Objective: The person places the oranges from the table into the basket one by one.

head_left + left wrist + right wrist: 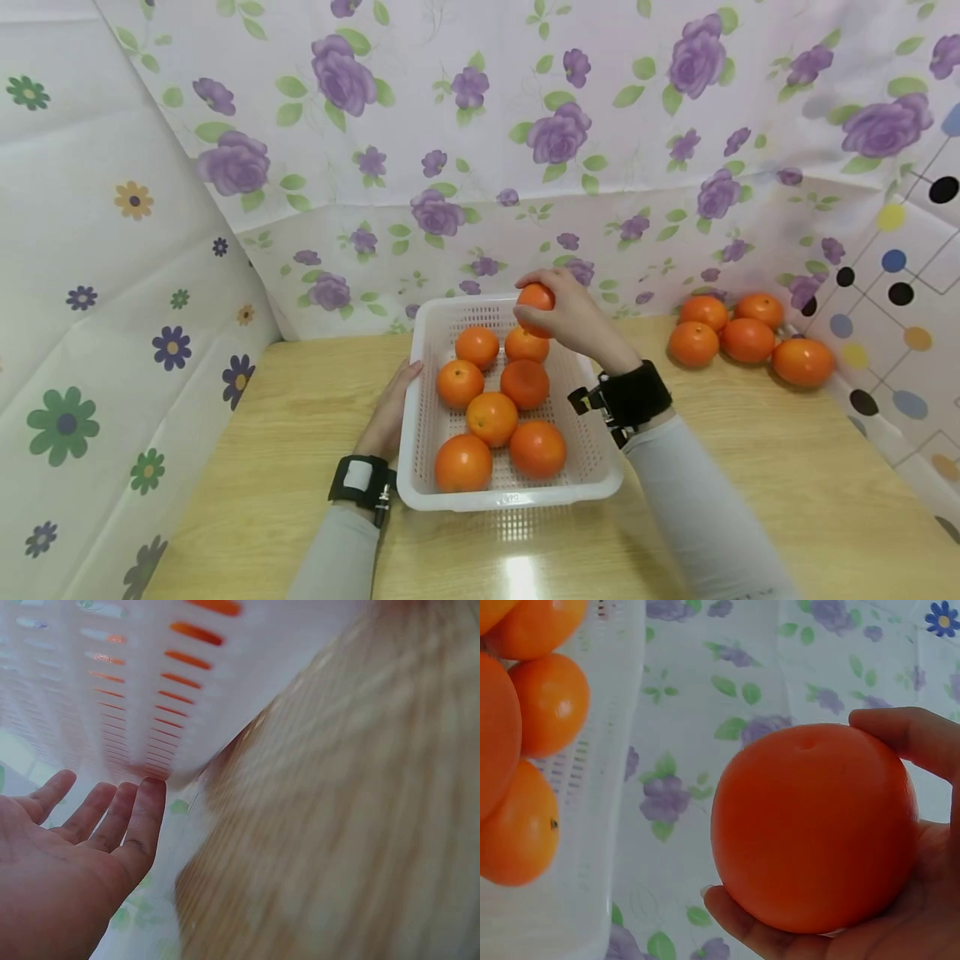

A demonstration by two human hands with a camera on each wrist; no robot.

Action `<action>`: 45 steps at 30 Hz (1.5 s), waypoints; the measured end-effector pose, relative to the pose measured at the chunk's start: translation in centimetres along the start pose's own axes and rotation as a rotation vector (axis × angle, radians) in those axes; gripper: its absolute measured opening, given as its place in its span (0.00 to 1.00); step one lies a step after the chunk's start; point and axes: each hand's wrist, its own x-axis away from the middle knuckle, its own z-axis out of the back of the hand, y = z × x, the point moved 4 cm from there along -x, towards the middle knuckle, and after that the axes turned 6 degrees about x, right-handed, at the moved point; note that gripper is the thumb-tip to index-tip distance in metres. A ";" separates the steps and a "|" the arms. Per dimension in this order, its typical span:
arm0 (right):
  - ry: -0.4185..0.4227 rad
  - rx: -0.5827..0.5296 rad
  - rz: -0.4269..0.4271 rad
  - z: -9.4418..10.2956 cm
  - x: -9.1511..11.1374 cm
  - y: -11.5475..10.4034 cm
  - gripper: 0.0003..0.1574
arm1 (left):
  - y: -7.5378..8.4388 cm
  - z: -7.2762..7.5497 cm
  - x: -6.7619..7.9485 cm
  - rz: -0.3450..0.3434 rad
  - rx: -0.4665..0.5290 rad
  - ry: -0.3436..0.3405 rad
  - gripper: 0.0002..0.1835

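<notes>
A white plastic basket (510, 500) with slotted walls stands on the table and holds several oranges (492, 418). Above its far right part, my right hand (566, 308) grips an orange (536, 305) between thumb and fingers. In the right wrist view that orange (814, 829) appears large, with the fingers round its side and underneath. My left hand (390, 412) is at the basket's left side. The left wrist view shows this hand (82, 855) with its fingers extended, fingertips right at the slotted wall (142, 690).
Several more oranges (747, 340) lie grouped on the wooden table (322, 417) at the far right. A cloth with purple flowers (450, 150) hangs behind the table. Patterned sheets line the left (112, 292) and right (900, 333) sides.
</notes>
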 end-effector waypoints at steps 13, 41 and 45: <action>-0.033 0.012 -0.022 -4.2 -3.0 0.2 0.25 | 0.0 0.0 -0.1 -0.009 0.015 -0.011 0.37; -0.231 0.141 -0.093 -7.7 -4.4 0.9 0.27 | 0.0 0.1 -0.2 -0.022 0.005 -0.030 0.38; -0.237 0.146 -0.087 -8.2 -4.5 1.0 0.26 | -0.1 0.1 -0.2 -0.024 -0.003 -0.032 0.39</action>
